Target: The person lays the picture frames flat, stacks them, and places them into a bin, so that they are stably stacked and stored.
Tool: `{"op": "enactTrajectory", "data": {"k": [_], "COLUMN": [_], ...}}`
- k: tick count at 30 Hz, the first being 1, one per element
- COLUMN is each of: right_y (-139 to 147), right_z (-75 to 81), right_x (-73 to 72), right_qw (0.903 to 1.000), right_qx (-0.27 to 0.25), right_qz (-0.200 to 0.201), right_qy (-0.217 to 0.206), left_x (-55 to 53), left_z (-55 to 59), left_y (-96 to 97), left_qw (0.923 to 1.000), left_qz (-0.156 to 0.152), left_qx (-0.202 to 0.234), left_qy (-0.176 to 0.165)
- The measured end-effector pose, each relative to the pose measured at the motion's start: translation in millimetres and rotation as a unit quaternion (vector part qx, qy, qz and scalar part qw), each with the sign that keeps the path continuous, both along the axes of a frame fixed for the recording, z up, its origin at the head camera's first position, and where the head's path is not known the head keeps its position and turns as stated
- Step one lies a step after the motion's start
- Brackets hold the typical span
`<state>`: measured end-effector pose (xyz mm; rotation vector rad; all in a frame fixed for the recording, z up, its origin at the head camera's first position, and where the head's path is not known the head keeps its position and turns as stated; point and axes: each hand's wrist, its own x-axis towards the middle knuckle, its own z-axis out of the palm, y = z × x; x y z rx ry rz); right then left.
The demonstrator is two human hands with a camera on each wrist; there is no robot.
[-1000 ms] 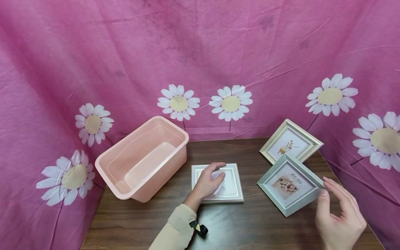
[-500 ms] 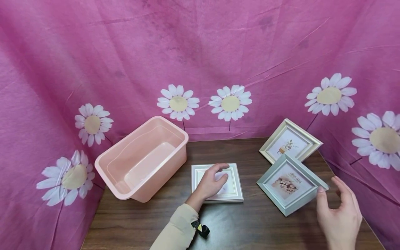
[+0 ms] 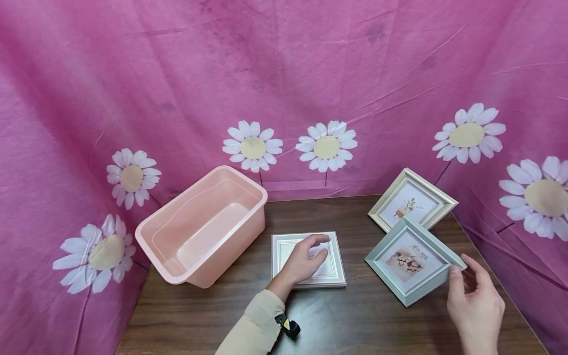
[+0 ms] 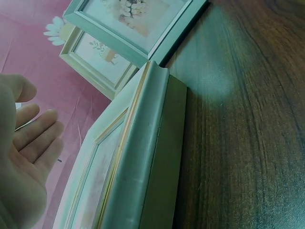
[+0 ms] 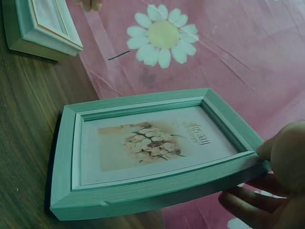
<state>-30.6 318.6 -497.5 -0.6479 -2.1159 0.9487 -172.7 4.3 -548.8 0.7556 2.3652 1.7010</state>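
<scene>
My right grip [image 3: 477, 306] pinches the tilted green frame [image 3: 406, 262] at one corner; my left grip [image 3: 303, 262], thumb and fingers parted, hovers over the white frame [image 3: 329, 270].

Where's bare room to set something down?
Bare table left of the sleeve, before the tub; behind the white frame, up to the curtain; and between that frame and the green frame, narrow midway. Crowded: right side, right hand gripping the green frame, which partly hides the cream frame.
</scene>
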Motion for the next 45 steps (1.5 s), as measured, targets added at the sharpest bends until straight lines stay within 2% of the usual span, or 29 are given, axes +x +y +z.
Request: {"op": "enactTrajectory", "data": {"k": [9, 15, 27, 31, 35, 45], "right_y": [-5, -8, -15, -22, -31, -47], "right_z": [-1.5, 2.8, 23.9, 32.0, 38.8, 47.4], "right_x": [-1.3, 2.0, 2.3, 2.6, 2.1, 0.7], "right_qw": [0.9975, 0.9957, 0.9907, 0.9876, 0.9839, 0.9856], "right_qx": [-0.052, -0.061, -0.087, -0.097, -0.099, -0.079], "right_qz": [-0.024, -0.028, 0.005, 0.026, 0.055, 0.082], "right_qy": [0.042, 0.064, 0.104, 0.121, 0.139, 0.125], "left_x": [2.7, 3.9, 4.0, 3.5, 2.9, 1.2], "left_z": [1.2, 2.9, 6.5, 8.1, 11.7, 16.1], "left_y": [3.8, 6.7, 15.1, 16.1, 15.4, 12.4], "left_qw": [0.9998, 0.9998, 0.9977, 0.9981, 0.9972, 0.9924], "left_qz": [-0.010, -0.013, -0.033, -0.041, -0.058, -0.111], "left_qx": [0.010, 0.006, 0.043, 0.033, 0.022, 0.003], "left_qy": [-0.011, -0.012, -0.041, -0.031, -0.041, -0.054]}}
